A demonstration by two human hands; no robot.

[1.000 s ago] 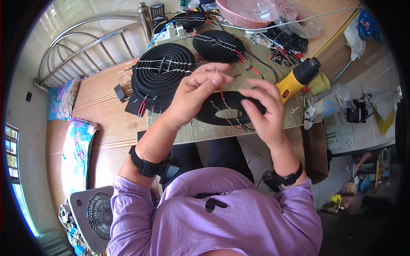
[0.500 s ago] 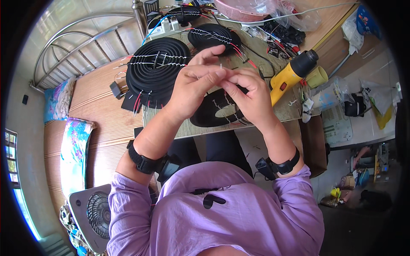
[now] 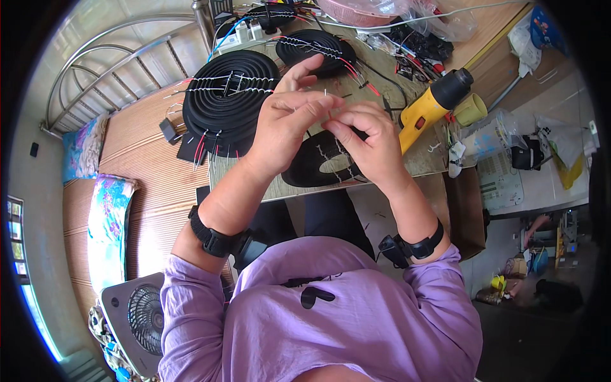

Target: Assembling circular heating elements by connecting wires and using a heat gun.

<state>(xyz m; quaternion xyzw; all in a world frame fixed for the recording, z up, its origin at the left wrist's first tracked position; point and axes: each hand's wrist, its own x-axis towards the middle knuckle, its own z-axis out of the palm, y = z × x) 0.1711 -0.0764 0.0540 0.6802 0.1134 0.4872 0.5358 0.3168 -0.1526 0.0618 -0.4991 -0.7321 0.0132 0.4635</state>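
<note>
Above the table's front part, my left hand [image 3: 286, 124] pinches a thin wire-like piece between thumb and index finger, its pale tip [image 3: 326, 93] sticking up. The other fingers of that hand are partly raised. Beside it, my right hand [image 3: 369, 135] is closed, thumb against fingers, close to the left fingertips; what it grips is too small to make out. Under both hands lies a black oval coil [image 3: 302, 170] with thin wires across it. A larger black coil [image 3: 197, 121], tied with twisted pale wires, lies to the left, and another black coil [image 3: 299, 60] lies behind.
A yellow heat gun [image 3: 423, 114] lies right of my hands, near a yellow-green cup [image 3: 471, 111]. At the back are a white power strip [image 3: 245, 37], a pink basket [image 3: 363, 14] and plastic bags [image 3: 455, 27]. A fan [image 3: 143, 315] stands at lower left, beside a bed [image 3: 149, 153].
My hands stay together at nearly the same spot, and the right fingertips have drawn slightly apart from the left ones. The whole view has shifted slightly.
</note>
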